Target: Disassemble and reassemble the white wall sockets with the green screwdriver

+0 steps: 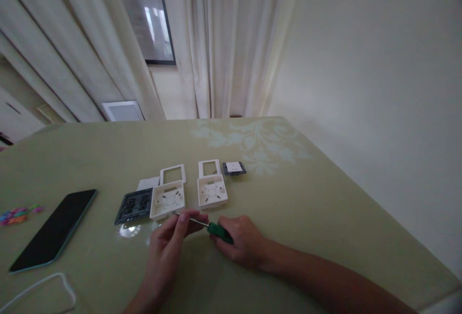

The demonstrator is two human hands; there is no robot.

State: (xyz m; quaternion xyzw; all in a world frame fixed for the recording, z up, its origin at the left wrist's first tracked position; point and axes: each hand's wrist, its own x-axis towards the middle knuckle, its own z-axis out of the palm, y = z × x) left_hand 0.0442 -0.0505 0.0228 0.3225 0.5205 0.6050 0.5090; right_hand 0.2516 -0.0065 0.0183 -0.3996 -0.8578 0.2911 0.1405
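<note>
Green-handled screwdriver observed just short of the left white box and right white box, my right grip closed round its handle and my left grip pinching its metal shaft. Both boxes lie open side up, slots and holes visible in their floors; about them are a dark panel, a white plate, a left frame, a right frame and a socket module. Farther left, a black tablet, coloured pieces and a white cable occupy the tabletop.
</note>
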